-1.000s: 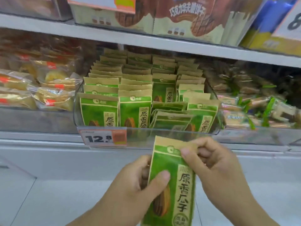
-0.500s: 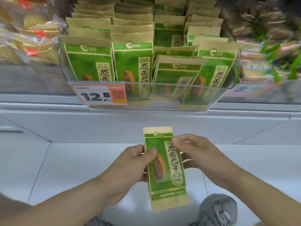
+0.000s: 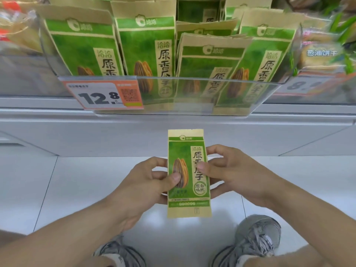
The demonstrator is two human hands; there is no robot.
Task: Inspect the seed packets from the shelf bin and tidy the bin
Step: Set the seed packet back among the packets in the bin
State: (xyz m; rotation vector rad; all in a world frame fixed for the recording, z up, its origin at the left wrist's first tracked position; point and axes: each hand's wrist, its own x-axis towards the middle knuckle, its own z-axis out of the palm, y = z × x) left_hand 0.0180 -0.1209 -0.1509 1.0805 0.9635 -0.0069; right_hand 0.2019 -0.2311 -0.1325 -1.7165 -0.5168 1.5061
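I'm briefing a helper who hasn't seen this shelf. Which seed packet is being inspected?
Find the clear shelf bin with the orange 12.8 price tag. Below it, over the white floor, the left hand and right hand hold one green seed packet. It alone is outside the bin.

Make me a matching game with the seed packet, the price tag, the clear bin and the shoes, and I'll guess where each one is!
Things:
1. held seed packet
2. price tag
3. clear bin
4. grey shoes

Places:
A. on the white floor, at the bottom
B. stuck on the bin's front, left side
C. pinched between left hand and right hand
D. on the shelf, full of green packets

Pairs: 1-C, 2-B, 3-D, 4-A
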